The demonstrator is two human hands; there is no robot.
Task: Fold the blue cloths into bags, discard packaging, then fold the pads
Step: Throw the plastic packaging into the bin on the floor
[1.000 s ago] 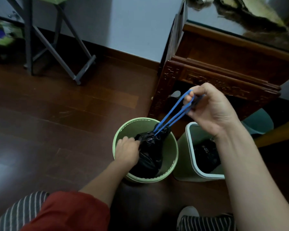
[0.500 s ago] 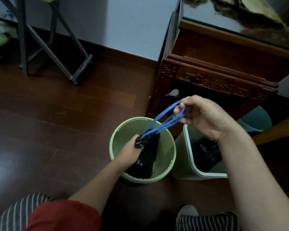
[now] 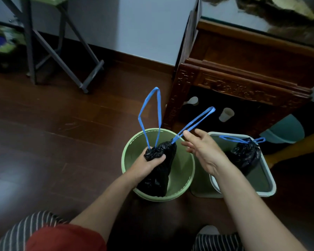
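Half a sec earlier my R hand was pulling the blue drawstrings taut. It had since let go, fingers apart, just beside 1 loop. L hand fingers were clamped on the cinched neck of the black bag, which stood in the green bin. Mouth looked shut, so knotting was prob next. 2nd bag sat in the white bin.
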